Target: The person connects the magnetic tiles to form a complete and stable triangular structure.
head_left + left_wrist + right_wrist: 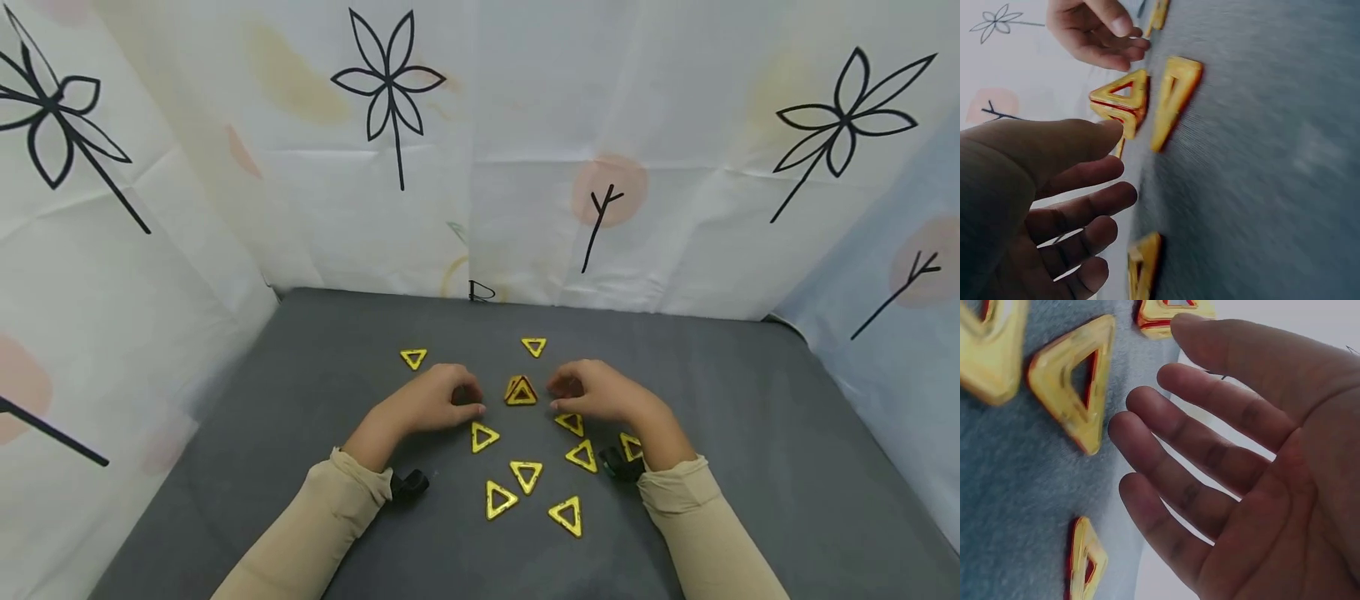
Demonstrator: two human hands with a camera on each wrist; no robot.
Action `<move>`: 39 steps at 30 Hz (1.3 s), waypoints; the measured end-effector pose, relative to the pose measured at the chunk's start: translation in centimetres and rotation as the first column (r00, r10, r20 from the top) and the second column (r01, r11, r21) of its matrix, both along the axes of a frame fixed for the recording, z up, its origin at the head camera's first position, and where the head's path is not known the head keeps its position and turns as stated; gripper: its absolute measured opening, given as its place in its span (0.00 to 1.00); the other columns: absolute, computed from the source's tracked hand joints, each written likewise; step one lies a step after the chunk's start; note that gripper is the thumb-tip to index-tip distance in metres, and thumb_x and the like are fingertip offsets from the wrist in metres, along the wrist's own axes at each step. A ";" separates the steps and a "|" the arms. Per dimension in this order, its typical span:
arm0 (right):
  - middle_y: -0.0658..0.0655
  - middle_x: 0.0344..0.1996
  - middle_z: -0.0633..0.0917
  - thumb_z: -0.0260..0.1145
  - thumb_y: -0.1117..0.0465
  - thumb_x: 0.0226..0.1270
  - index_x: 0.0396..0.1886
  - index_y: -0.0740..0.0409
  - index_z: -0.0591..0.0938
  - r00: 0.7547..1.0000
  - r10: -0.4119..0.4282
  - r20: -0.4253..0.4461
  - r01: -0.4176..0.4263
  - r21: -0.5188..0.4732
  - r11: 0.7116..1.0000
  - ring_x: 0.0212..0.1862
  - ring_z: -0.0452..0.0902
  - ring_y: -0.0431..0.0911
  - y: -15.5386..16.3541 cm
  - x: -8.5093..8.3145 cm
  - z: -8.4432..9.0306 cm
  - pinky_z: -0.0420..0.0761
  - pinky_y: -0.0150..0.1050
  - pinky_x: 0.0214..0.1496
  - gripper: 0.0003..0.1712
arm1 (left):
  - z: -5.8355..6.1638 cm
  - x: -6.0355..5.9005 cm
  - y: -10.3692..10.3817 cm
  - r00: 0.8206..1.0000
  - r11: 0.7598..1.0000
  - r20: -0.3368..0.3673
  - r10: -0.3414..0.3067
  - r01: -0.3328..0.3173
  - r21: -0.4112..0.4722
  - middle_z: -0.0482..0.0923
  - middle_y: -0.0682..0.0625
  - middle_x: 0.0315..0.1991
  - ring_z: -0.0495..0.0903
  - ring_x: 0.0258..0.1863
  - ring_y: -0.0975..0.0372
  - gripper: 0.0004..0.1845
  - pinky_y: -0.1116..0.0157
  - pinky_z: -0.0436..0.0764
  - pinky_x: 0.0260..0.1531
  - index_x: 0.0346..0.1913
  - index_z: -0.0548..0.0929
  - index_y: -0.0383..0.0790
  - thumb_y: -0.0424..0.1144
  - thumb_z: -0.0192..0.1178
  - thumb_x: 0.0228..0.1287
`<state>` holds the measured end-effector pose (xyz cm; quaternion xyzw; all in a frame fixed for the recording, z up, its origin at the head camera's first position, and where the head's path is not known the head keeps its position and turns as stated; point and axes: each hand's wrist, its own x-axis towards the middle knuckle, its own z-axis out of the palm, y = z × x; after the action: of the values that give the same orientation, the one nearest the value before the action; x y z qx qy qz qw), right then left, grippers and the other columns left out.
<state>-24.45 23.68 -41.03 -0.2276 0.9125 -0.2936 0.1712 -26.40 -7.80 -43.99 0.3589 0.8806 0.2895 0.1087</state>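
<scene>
Pyramid [521, 391] of yellow triangle tiles stands at frame centre on the grey desk [750, 433], apex up, no long axis; base flat, so it holds itself. Left hand [431, 402] and right hand [596, 393] flank it, near but apparently not gripping. Wrist views: fingers of both loosely spread, holding nothing. Loose triangle tiles [527, 475] lie flat, mostly toward the lower frame.

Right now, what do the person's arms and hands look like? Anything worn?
Both hands, left hand and right hand, are bare: no gloves or rings visible. Each arm wears a long beige sleeve with a ribbed cuff ending at the wrist. A small black device sits at each wrist, likely the wrist cameras.
</scene>
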 end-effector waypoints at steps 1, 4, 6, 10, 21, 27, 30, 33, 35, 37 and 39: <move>0.60 0.52 0.90 0.72 0.59 0.75 0.59 0.63 0.86 1.000 -0.001 -0.001 0.001 0.006 1.000 0.53 0.87 0.53 0.1 0.1 0.0 0.86 0.49 0.55 0.18 | -0.1 0.2 -0.2 1.000 1.000 -0.009 -0.008 0.008 -0.001 0.86 0.52 0.46 0.83 0.45 0.61 0.10 0.59 0.83 0.48 0.51 0.90 0.44 0.45 0.69 0.74; 0.60 0.52 0.90 0.72 0.58 0.75 0.58 0.64 0.86 1.000 0.001 -0.003 -0.001 0.009 1.000 0.54 0.87 0.54 0.3 0.5 0.0 0.86 0.50 0.57 0.18 | -0.3 0.9 -0.7 0.999 1.000 -0.037 -0.023 0.023 0.004 0.85 0.53 0.45 0.82 0.44 0.61 0.10 0.59 0.82 0.47 0.50 0.90 0.44 0.45 0.69 0.74; 0.60 0.52 0.90 0.73 0.58 0.74 0.58 0.63 0.86 1.000 -0.006 -0.003 0.006 0.013 1.000 0.55 0.87 0.56 0.5 1.0 0.0 0.85 0.51 0.58 0.19 | -0.4 1.5 -1.0 0.998 1.000 -0.050 -0.023 0.023 0.004 0.85 0.53 0.44 0.82 0.43 0.62 0.10 0.59 0.82 0.46 0.49 0.90 0.45 0.45 0.69 0.74; 0.58 0.53 0.88 0.74 0.57 0.73 0.57 0.62 0.87 1.000 0.001 -0.013 -0.001 0.032 1.000 0.56 0.86 0.55 0.8 1.9 0.0 0.85 0.52 0.58 0.19 | -0.5 2.5 -1.2 0.997 1.000 -0.073 -0.001 0.000 -0.021 0.84 0.55 0.42 0.80 0.40 0.64 0.11 0.62 0.82 0.44 0.48 0.91 0.46 0.48 0.71 0.72; 0.54 0.48 0.84 0.80 0.54 0.66 0.54 0.58 0.88 0.999 0.005 -0.038 -0.003 0.061 0.998 0.52 0.84 0.52 0.8 2.6 -0.4 0.84 0.52 0.56 0.21 | -0.7 4.0 -0.7 0.982 0.992 -0.173 0.078 -0.094 -0.088 0.79 0.56 0.36 0.72 0.31 0.67 0.18 0.66 0.76 0.34 0.42 0.92 0.49 0.60 0.75 0.64; 0.54 0.47 0.83 0.82 0.58 0.63 0.51 0.56 0.88 0.999 -0.007 -0.037 0.010 0.077 0.997 0.51 0.83 0.51 0.4 2.8 -0.5 0.84 0.51 0.54 0.19 | -0.9 4.2 -0.6 0.976 0.991 -0.199 0.086 -0.105 -0.088 0.78 0.56 0.35 0.71 0.31 0.66 0.17 0.65 0.74 0.33 0.42 0.91 0.49 0.58 0.76 0.63; 0.54 0.47 0.82 0.82 0.59 0.62 0.50 0.55 0.88 0.999 -0.011 -0.049 0.015 0.090 0.996 0.50 0.82 0.50 0.3 2.9 -0.3 0.83 0.50 0.53 0.18 | -0.9 4.3 -0.5 0.974 0.989 -0.208 0.088 -0.110 -0.097 0.79 0.56 0.36 0.71 0.32 0.66 0.17 0.65 0.74 0.34 0.43 0.91 0.49 0.58 0.76 0.62; 0.53 0.47 0.82 0.82 0.59 0.62 0.50 0.55 0.88 0.998 -0.008 -0.057 0.013 0.103 0.995 0.50 0.81 0.50 0.3 2.9 -0.3 0.83 0.50 0.53 0.18 | -1.0 4.4 -0.4 0.974 0.988 -0.209 0.088 -0.112 -0.107 0.79 0.56 0.36 0.71 0.32 0.66 0.17 0.65 0.75 0.35 0.44 0.91 0.49 0.57 0.76 0.63; 0.54 0.46 0.82 0.82 0.59 0.63 0.49 0.55 0.89 0.998 -0.005 -0.061 0.011 0.108 0.994 0.50 0.82 0.50 0.3 3.0 -0.3 0.83 0.50 0.53 0.17 | -1.0 4.4 -0.4 0.974 0.988 -0.207 0.088 -0.113 -0.109 0.79 0.56 0.36 0.72 0.32 0.66 0.17 0.64 0.75 0.35 0.45 0.92 0.48 0.57 0.76 0.63; 0.53 0.46 0.82 0.81 0.59 0.63 0.49 0.54 0.89 0.998 -0.001 -0.065 0.008 0.113 0.994 0.49 0.82 0.50 0.4 3.0 -0.3 0.83 0.50 0.53 0.16 | -1.0 4.5 -0.3 0.975 0.988 -0.205 0.088 -0.112 -0.107 0.79 0.56 0.36 0.72 0.33 0.66 0.17 0.64 0.75 0.35 0.45 0.92 0.48 0.56 0.76 0.63; 0.53 0.46 0.82 0.81 0.59 0.64 0.48 0.53 0.89 0.998 0.002 -0.066 0.006 0.117 0.993 0.49 0.82 0.49 0.4 2.9 -0.3 0.83 0.49 0.53 0.15 | -0.9 4.6 -0.2 0.976 0.988 -0.201 0.090 -0.112 -0.104 0.79 0.56 0.36 0.72 0.33 0.66 0.17 0.64 0.75 0.35 0.45 0.92 0.47 0.55 0.77 0.63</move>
<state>-21.50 24.08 -41.36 -0.2257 0.9336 -0.2320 0.1539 -21.83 -8.03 -44.92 0.3334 0.9194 0.2071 0.0273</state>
